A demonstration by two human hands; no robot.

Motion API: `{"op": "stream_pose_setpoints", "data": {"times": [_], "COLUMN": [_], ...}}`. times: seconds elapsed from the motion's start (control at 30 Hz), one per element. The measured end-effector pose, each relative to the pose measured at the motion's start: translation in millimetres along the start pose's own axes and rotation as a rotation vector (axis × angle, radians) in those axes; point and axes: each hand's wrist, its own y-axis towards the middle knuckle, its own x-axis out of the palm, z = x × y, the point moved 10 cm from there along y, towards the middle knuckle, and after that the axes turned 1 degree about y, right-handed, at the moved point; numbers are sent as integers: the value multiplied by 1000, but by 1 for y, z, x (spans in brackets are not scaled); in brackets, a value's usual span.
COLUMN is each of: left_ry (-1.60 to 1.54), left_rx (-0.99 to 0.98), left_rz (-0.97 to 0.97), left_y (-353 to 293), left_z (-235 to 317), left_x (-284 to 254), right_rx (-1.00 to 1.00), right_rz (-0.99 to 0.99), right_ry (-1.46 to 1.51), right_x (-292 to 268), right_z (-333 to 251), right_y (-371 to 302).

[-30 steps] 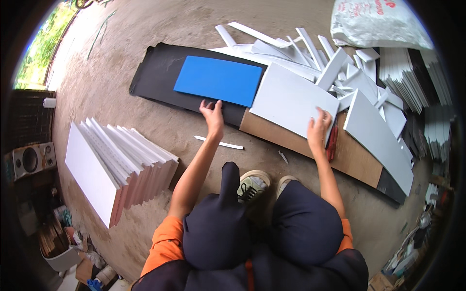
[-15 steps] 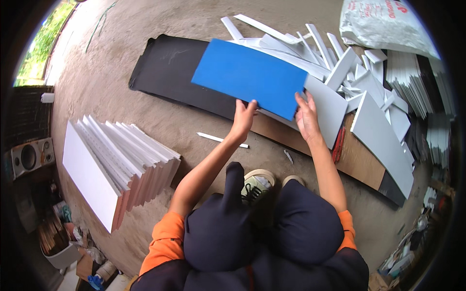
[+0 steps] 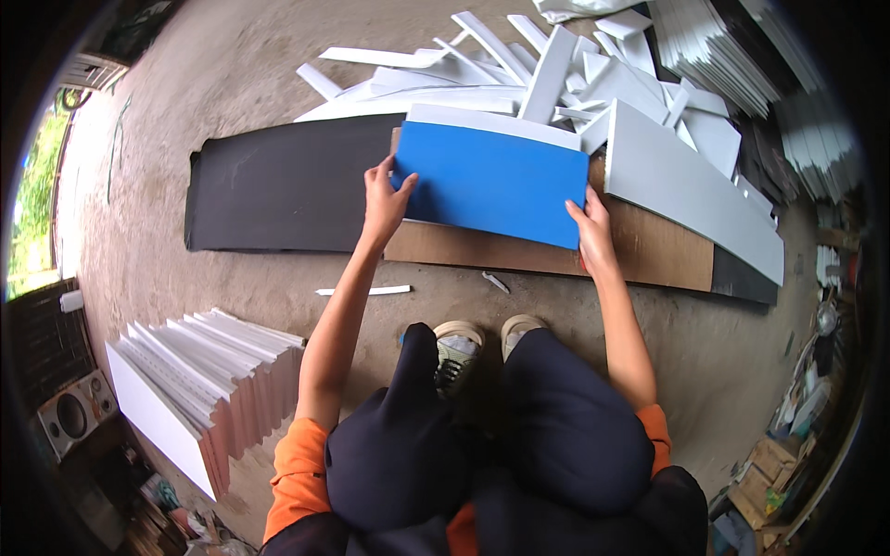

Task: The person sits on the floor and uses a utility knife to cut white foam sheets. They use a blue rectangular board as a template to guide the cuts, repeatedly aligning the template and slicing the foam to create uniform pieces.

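Observation:
A flat blue rectangular panel (image 3: pixel 491 181) lies between my hands, above a white panel (image 3: pixel 496 120) whose far strip shows beyond it. My left hand (image 3: pixel 386 199) grips its left edge, thumb on top and fingers partly hidden. At the right edge, my right hand (image 3: pixel 593 227) closes on it the same way, thumb on the blue face. Under the panels is a brown board (image 3: pixel 663 243) on a long black sheet (image 3: pixel 287 190). A larger white panel (image 3: pixel 691 190) rests slanted on the board's right part.
White offcut strips (image 3: pixel 547 74) are heaped beyond the board. A row of white panels (image 3: pixel 213 371) stands on the floor at left, near a speaker (image 3: pixel 76 415). More stacked white sheets (image 3: pixel 714 56) are at far right. Small white scraps (image 3: pixel 363 291) lie before my shoes (image 3: pixel 454 347).
The blue panel has come from a tilted pose to lie squarer over the white one. My left hand has shifted from its near edge to its left edge. The view has turned.

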Motion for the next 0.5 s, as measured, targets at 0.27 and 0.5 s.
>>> {"op": "stream_pose_setpoints", "data": {"times": [0.27,0.5], "left_ry": [216,22], "left_rx": [-11,-361], "left_rz": [-19,-118], "left_y": [14,34], "left_z": [-7,-31], "left_x": [19,23], "right_rx": [28,208], "right_rz": [129,171], "right_ry": [-664,0], "right_x": [-3,-6], "right_z": [-2,10], "right_y": [13,29]}}
